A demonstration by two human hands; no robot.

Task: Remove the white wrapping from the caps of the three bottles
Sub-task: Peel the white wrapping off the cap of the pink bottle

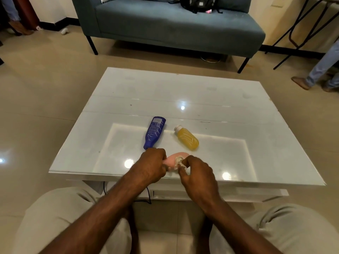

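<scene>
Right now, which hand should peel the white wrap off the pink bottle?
Probably the right hand: it pinches the white wrapping at the cap, while the left hand grips the pink bottle and can steady it.

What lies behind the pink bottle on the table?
A blue bottle and a yellow bottle, both lying down. The left hand hides the blue bottle's near end.

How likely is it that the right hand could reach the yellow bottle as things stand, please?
Probably yes, once freed: the right hand pinches the white wrapping on the pink bottle, and bare tabletop lies between it and the yellow bottle.
</scene>
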